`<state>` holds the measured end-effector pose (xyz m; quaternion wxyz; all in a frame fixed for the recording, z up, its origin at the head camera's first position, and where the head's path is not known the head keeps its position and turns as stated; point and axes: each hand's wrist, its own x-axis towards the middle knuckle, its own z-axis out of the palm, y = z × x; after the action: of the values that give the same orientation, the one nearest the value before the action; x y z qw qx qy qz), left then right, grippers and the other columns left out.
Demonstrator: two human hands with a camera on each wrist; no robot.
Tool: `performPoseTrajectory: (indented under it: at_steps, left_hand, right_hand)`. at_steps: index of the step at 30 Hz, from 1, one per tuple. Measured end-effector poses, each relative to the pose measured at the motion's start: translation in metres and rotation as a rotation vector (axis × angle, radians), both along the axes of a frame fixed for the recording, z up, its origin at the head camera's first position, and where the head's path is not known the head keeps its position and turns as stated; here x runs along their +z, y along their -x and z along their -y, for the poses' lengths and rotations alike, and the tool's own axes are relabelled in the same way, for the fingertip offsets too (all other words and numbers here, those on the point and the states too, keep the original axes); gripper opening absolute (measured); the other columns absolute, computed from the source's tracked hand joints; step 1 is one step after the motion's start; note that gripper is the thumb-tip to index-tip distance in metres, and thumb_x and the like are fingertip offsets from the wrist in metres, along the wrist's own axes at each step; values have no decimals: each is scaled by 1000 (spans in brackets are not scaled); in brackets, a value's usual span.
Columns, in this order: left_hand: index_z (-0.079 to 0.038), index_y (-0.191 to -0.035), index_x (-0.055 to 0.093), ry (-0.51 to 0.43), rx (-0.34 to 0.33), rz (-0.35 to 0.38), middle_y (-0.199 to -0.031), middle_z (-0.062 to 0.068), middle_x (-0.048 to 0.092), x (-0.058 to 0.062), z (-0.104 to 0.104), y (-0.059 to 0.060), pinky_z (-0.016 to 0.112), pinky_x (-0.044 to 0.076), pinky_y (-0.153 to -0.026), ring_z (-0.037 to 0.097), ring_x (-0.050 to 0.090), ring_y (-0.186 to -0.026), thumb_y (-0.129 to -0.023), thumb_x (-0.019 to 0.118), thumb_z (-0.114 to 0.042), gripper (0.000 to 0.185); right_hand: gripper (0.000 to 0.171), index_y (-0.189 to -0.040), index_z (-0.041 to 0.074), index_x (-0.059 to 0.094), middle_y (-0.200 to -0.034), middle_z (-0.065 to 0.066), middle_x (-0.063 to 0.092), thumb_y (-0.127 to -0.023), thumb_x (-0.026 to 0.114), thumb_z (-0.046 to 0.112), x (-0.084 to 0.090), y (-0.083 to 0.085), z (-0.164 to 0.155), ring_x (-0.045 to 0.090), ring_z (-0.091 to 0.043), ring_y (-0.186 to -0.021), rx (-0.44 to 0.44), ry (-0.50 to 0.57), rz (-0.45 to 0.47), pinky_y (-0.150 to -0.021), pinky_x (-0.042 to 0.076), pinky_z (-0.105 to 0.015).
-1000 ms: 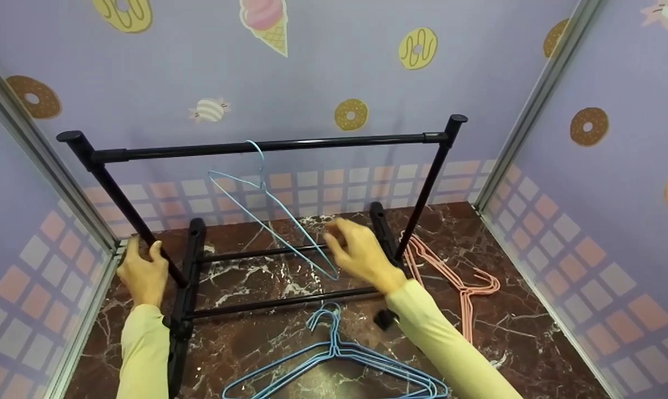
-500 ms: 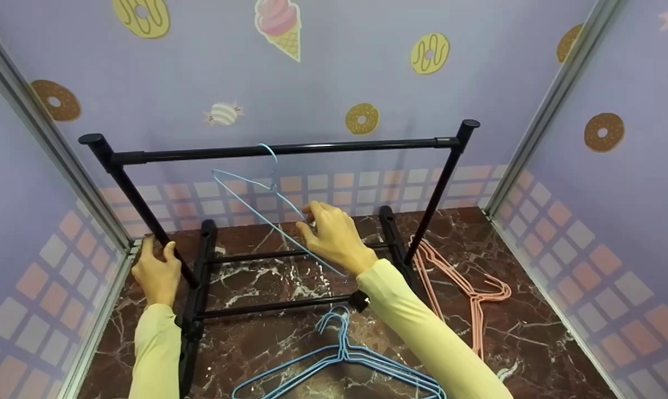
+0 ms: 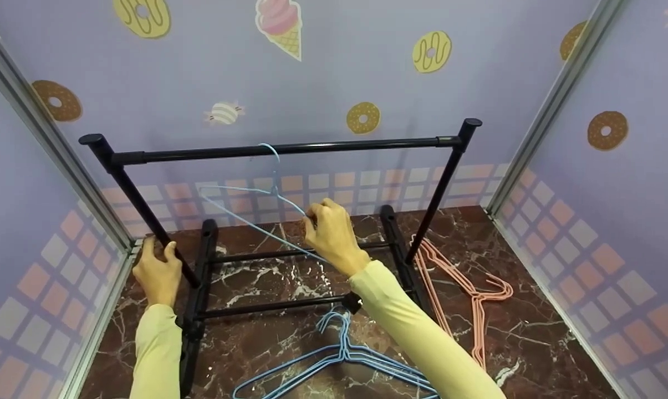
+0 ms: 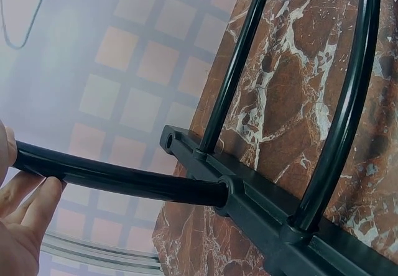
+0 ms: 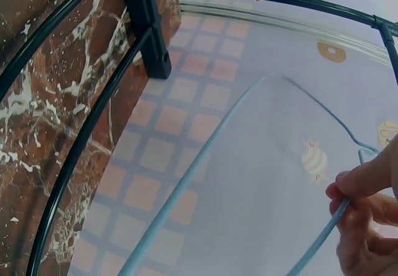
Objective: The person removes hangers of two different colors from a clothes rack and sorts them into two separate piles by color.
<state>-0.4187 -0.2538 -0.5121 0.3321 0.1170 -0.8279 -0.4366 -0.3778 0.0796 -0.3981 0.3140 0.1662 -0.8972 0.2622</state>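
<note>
A small black garment rack (image 3: 289,148) stands on a marbled floor. A light blue wire hanger (image 3: 256,208) hangs by its hook from the top bar. My right hand (image 3: 329,235) pinches the hanger's right shoulder wire (image 5: 323,239) between thumb and fingers. My left hand (image 3: 156,271) grips the rack's left upright post (image 4: 118,179) low down, near its base. More blue hangers (image 3: 339,360) lie stacked on the floor in front of the rack.
Pink hangers (image 3: 467,293) lie on the floor right of the rack. Lavender walls with donut prints close in on three sides, with metal corner strips (image 3: 539,111). The rack's base rails (image 4: 323,158) run across the marble.
My right hand moved left and up and took hold of the hanging blue hanger, which has swung to a flatter angle. My left hand stayed on the post.
</note>
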Motion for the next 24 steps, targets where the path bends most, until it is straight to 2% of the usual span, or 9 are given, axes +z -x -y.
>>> performPoseTrajectory:
  at_steps: [9,14,20,24]
  left_hand:
    - [-5,-125,61,-12,-7,3,-113,34,68,-3,-4,0,66,42,-98,62,57,-105,-98,64,-22,32]
    - [-6,-130,60,-29,-16,20,-121,33,66,-1,-4,-1,66,37,-103,63,53,-110,-99,63,-22,35]
    - [-6,-130,61,-28,-8,9,-117,31,69,0,-3,-1,66,42,-98,60,56,-108,-98,64,-21,34]
    - [-7,-131,60,-29,-1,20,-121,33,66,-1,-1,0,66,39,-100,63,53,-110,-98,63,-21,36]
  right_hand:
    - [5,-86,-2,73,-79,-12,68,-87,70,1,8,-6,-13,67,-22,-67,82,110,-40,-63,56,-26]
    - [5,-85,-1,73,-78,-12,68,-87,71,2,13,-12,-32,65,-21,-65,112,108,-96,-61,55,-26]
    - [6,-84,-2,73,-76,-11,68,-86,71,3,-9,-21,-67,63,-20,-62,116,68,-189,-58,55,-28]
    - [2,-84,-2,74,-74,-10,66,-84,73,0,-30,-29,-91,60,-18,-59,121,52,-217,-55,53,-27]
